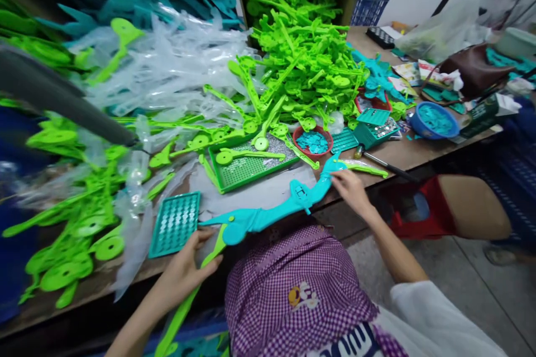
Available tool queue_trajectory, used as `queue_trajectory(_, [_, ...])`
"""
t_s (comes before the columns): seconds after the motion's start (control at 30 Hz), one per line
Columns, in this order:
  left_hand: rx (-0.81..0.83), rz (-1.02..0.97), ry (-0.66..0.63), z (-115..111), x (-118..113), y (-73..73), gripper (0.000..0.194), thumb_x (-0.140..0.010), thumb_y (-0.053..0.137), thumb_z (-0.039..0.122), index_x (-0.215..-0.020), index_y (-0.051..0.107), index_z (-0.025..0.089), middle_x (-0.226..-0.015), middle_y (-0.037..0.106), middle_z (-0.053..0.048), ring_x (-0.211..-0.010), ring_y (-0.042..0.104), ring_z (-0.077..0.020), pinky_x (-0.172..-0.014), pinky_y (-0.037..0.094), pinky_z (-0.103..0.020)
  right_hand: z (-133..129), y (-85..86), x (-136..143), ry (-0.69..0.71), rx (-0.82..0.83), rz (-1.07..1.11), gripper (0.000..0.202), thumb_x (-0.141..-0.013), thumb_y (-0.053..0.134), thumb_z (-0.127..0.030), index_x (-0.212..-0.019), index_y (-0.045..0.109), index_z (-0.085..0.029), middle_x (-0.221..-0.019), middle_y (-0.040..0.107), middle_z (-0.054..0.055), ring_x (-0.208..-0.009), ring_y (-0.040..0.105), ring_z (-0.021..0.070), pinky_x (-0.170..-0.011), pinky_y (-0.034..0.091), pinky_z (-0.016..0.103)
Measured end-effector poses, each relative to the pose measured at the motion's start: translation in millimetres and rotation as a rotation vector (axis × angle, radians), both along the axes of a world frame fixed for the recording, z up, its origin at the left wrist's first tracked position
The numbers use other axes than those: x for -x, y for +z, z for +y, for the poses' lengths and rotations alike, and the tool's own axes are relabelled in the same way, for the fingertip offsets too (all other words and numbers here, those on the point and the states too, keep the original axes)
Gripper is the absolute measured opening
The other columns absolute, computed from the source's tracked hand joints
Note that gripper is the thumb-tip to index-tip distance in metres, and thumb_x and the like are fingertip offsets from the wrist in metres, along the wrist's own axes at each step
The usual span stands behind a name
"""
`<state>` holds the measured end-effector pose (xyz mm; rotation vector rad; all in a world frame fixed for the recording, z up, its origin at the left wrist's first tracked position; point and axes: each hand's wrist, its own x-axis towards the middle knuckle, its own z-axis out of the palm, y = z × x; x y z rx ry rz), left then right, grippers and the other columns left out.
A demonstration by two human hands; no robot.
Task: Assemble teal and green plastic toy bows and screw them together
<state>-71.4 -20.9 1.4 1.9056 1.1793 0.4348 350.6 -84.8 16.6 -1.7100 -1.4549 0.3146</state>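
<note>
A long turquoise plastic body [268, 217] with a lime-green arm at each end, like a toy bow, spans the space between my hands at the table's front edge. My left hand [190, 268] is closed around the green arm [182, 312] at the near left end. At the far right end, the fingers of my right hand [352, 192] pinch the turquoise tip, beside the other green arm [364, 167]. Behind the body stands a green tray [234, 181] with loose green arms across it. A red bowl [330, 142] of small turquoise pieces is close by.
A heap of green arms [310, 61] and a pile of translucent pieces [180, 61] cover the back. A teal ridged tray [175, 223] lies left, a screwdriver-like tool [389, 166] and blue bowl [435, 133] right. A dark grey bar [62, 95] juts in from the left.
</note>
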Motion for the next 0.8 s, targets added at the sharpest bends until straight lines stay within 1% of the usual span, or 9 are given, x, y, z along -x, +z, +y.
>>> queue_trajectory(0.07, [-0.003,-0.010,0.006,2,1,-3.4,0.042,-0.074,0.064,0.050,-0.104,0.053,0.022,-0.107,0.068,-0.009,-0.101,0.067,-0.0279,-0.087,0.055,-0.039,3,-2.9,-36,-0.163,-0.009,-0.026,0.037,-0.093,0.049,-0.049,-0.093,0.071,-0.019,-0.094,0.072,0.011,-0.091,0.066,0.0259,-0.084,0.052,0.042])
queue_trajectory(0.1, [-0.007,-0.015,0.009,3,1,-4.8,0.042,-0.074,0.065,0.050,-0.103,0.054,0.022,-0.105,0.068,-0.009,-0.099,0.067,-0.0279,-0.086,0.055,-0.039,10,-2.3,-49,-0.170,0.012,-0.035,0.036,-0.093,0.048,-0.048,-0.097,0.070,-0.019,-0.099,0.072,0.011,-0.095,0.066,0.0258,-0.086,0.052,0.042])
queue_trajectory(0.2, [-0.037,-0.022,0.028,5,-1,-8.7,0.044,-0.073,0.065,0.052,-0.103,0.055,0.022,-0.102,0.069,-0.008,-0.098,0.067,-0.0282,-0.086,0.056,-0.040,41,1.3,-70,-0.067,0.196,-0.092,0.031,-0.091,0.053,-0.042,-0.102,0.070,-0.018,-0.106,0.072,0.012,-0.101,0.065,0.0269,-0.093,0.050,0.044])
queue_trajectory(0.27, [-0.060,-0.025,0.046,3,-2,-12.6,0.045,-0.074,0.064,0.052,-0.105,0.055,0.021,-0.105,0.069,-0.009,-0.101,0.067,-0.0284,-0.088,0.055,-0.041,56,0.1,-77,-0.013,0.335,-0.095,0.030,-0.090,0.055,-0.040,-0.106,0.069,-0.018,-0.105,0.072,0.012,-0.098,0.067,0.0272,-0.092,0.050,0.045])
queue_trajectory(0.33, [-0.077,-0.025,0.064,-1,-1,-18.4,0.044,-0.074,0.064,0.051,-0.106,0.055,0.021,-0.106,0.070,-0.010,-0.100,0.068,-0.0283,-0.089,0.055,-0.042,62,-4.2,-83,0.047,0.382,-0.023,0.033,-0.089,0.056,-0.040,-0.112,0.066,-0.018,-0.102,0.072,0.011,-0.095,0.067,0.0254,-0.087,0.053,0.043])
queue_trajectory(0.47, [-0.140,-0.008,0.138,-12,8,-30.1,0.045,-0.073,0.065,0.049,-0.107,0.055,0.021,-0.102,0.072,-0.008,-0.092,0.071,-0.0276,-0.083,0.057,-0.040,50,-5.9,-91,0.164,0.266,0.179,0.052,-0.084,0.063,-0.049,-0.125,0.058,-0.017,-0.107,0.068,0.010,-0.100,0.065,0.0233,-0.085,0.055,0.038])
queue_trajectory(0.57, [-0.233,0.036,0.182,-24,18,-33.3,0.044,-0.074,0.065,0.047,-0.110,0.054,0.023,-0.099,0.072,-0.007,-0.086,0.072,-0.0271,-0.078,0.058,-0.039,36,9.4,-91,0.204,0.222,0.225,0.070,-0.080,0.069,-0.051,-0.138,0.049,-0.019,-0.122,0.063,0.012,-0.110,0.062,0.0244,-0.093,0.053,0.040])
queue_trajectory(0.7, [-0.353,0.119,0.280,-45,22,-37.1,0.037,-0.078,0.063,0.044,-0.109,0.053,0.027,-0.095,0.070,-0.004,-0.084,0.070,-0.0266,-0.078,0.058,-0.041,23,34.8,-91,0.281,0.278,0.243,0.067,-0.081,0.069,-0.051,-0.139,0.052,-0.023,-0.124,0.064,0.009,-0.114,0.060,0.0252,-0.098,0.050,0.042])
queue_trajectory(0.8, [-0.413,0.150,0.363,-60,19,-44.4,0.031,-0.081,0.061,0.043,-0.106,0.050,0.028,-0.089,0.068,-0.002,-0.076,0.069,-0.0242,-0.075,0.058,-0.040,15,41.8,-89,0.313,0.274,0.240,0.062,-0.079,0.071,-0.054,-0.132,0.058,-0.023,-0.122,0.065,0.008,-0.113,0.060,0.0250,-0.098,0.049,0.040])
